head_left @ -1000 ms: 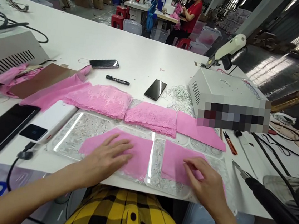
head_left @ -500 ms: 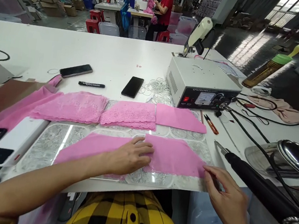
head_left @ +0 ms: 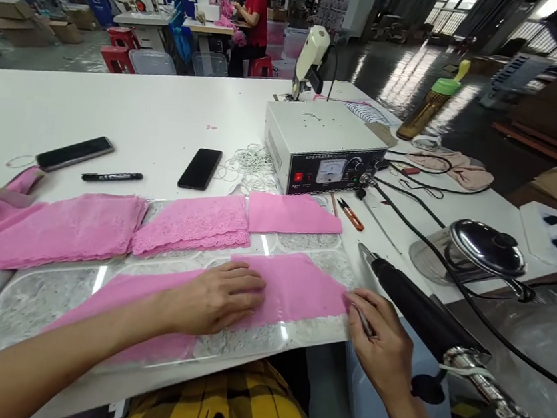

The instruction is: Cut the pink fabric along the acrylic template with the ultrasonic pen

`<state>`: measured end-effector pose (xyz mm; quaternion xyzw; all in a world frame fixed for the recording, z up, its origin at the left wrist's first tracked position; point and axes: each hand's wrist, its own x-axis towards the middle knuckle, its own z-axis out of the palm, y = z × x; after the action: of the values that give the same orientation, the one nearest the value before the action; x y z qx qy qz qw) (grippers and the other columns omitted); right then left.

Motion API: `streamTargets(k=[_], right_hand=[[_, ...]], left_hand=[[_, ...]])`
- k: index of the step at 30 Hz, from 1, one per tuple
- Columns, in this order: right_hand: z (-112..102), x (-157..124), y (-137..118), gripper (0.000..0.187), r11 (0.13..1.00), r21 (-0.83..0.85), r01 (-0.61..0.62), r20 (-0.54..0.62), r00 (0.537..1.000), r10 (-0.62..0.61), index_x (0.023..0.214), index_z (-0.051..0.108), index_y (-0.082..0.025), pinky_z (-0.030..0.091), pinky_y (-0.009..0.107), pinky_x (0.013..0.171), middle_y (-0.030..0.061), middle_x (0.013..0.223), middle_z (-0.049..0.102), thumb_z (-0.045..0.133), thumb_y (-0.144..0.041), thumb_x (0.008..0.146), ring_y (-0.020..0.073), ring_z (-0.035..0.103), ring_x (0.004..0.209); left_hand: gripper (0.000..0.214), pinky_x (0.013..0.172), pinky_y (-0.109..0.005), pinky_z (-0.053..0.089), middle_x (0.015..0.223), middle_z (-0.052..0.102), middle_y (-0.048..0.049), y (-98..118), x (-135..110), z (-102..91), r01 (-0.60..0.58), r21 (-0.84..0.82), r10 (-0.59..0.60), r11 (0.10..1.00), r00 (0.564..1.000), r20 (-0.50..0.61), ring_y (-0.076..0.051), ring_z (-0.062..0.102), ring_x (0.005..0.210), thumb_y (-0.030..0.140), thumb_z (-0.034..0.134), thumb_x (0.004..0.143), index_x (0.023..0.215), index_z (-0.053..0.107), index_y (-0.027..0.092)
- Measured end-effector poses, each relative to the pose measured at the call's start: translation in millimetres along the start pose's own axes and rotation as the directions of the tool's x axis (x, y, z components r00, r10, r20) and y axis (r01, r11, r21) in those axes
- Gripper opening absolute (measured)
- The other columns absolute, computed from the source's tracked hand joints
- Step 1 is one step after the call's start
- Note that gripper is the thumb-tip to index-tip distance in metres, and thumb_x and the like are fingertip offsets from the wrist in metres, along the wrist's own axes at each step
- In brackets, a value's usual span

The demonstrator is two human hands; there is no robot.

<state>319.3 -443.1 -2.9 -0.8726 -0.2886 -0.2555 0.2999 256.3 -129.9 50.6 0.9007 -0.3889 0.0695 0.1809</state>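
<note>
Two pink fabric pieces lie near the table's front edge. My left hand [head_left: 221, 298] rests flat, fingers stretched out, over the inner edges of both. Its forearm crosses the left fabric piece [head_left: 139, 284] and covers part of it. At the far corner of the right fabric piece [head_left: 294, 285], my right hand [head_left: 379, 338] pinches the tip between thumb and finger. A slim grey metal tool [head_left: 365, 323] shows inside that hand; its kind is mostly hidden by the fingers. Behind them lie a plain pink piece [head_left: 292, 214] and pink lace stacks [head_left: 193, 225].
A black-handled tool [head_left: 418, 305] with a pointed metal tip sits right of my right hand, cabled to a control box [head_left: 326, 147]. Orange thread snips [head_left: 351, 214], a phone [head_left: 200, 168] and a marker [head_left: 112, 176] lie behind the fabric. A co-worker [head_left: 253, 22] sits beyond.
The view has turned to the right, so the things on the table appear further left. My left hand stays on the fabric, and my right hand stays at the right piece's corner.
</note>
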Motion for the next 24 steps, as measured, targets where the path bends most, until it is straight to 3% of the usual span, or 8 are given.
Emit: streamTargets(k=[3,7,12,19,22,24], right_hand=[[0.2,0.8,-0.3,0.022,1.0,-0.006,0.019,0.003,1.0,-0.019,0.107,0.07,-0.023,0.059,0.028,0.08,0.0088,0.106,0.068,0.058,-0.016,0.09,0.0171,0.068,0.095],[3.4,-1.0,2.8,0.025,1.0,-0.021,0.022,-0.003,1.0,-0.022,0.111,0.069,-0.023,0.059,0.031,0.084,0.0089,0.108,0.067,0.056,-0.018,0.091,0.0187,0.066,0.099],[7.4,-9.5,8.8,0.032,1.0,0.01,-0.006,-0.007,1.0,0.006,0.12,0.066,-0.026,0.057,0.035,0.089,0.0078,0.114,0.066,0.057,-0.019,0.09,0.0205,0.065,0.105],[7.1,-10.3,11.8,0.03,0.999,0.047,0.006,-0.021,1.0,-0.005,0.118,0.066,-0.02,0.054,0.033,0.092,0.0095,0.114,0.067,0.058,-0.015,0.089,0.0199,0.064,0.106],[7.6,-18.3,16.6,0.029,0.994,0.064,-0.088,-0.053,0.994,0.092,0.116,0.067,-0.021,0.054,0.035,0.092,0.0082,0.112,0.069,0.061,-0.02,0.089,0.0206,0.066,0.102],[8.3,-27.5,22.6,0.028,0.955,0.138,-0.262,-0.098,0.956,0.277,0.114,0.068,-0.021,0.056,0.037,0.086,0.0081,0.106,0.07,0.065,-0.026,0.086,0.0211,0.067,0.092]], left_hand=[[0.036,0.117,-0.046,0.033,0.144,0.053,-0.0127,-7.4,23.4,9.5,-0.034,0.006,0.033,0.999,0.997,0.071,-0.028,0.048,0.136,0.03,0.046,0.101,0.131,0.06,0.016],[0.049,0.121,-0.053,0.02,0.155,0.037,-0.0114,-17.3,40.8,22.8,-0.044,0.027,0.037,0.999,0.98,0.197,-0.032,0.032,0.145,0.044,0.045,0.101,0.144,0.048,0.02],[0.054,0.123,-0.054,0.01,0.16,0.026,-0.0095,-22.5,39.1,27.4,0.005,0.061,-0.021,0.998,0.966,0.259,-0.03,0.021,0.149,0.05,0.039,0.102,0.15,0.039,0.024],[0.056,0.121,-0.057,0.01,0.16,0.025,-0.0093,-18.7,37.1,26.9,0.043,0.098,-0.07,0.994,0.956,0.283,-0.033,0.022,0.149,0.051,0.039,0.102,0.151,0.036,0.024],[0.056,0.121,-0.059,0.01,0.16,0.026,-0.0102,-17.7,36.9,25.9,0.037,0.115,-0.068,0.993,0.958,0.279,-0.034,0.025,0.148,0.051,0.038,0.102,0.15,0.037,0.023],[0.056,0.121,-0.058,0.009,0.159,0.029,-0.0111,-16.9,39.1,24.6,0.028,0.119,-0.059,0.993,0.963,0.263,-0.033,0.027,0.147,0.052,0.036,0.102,0.15,0.038,0.021]])
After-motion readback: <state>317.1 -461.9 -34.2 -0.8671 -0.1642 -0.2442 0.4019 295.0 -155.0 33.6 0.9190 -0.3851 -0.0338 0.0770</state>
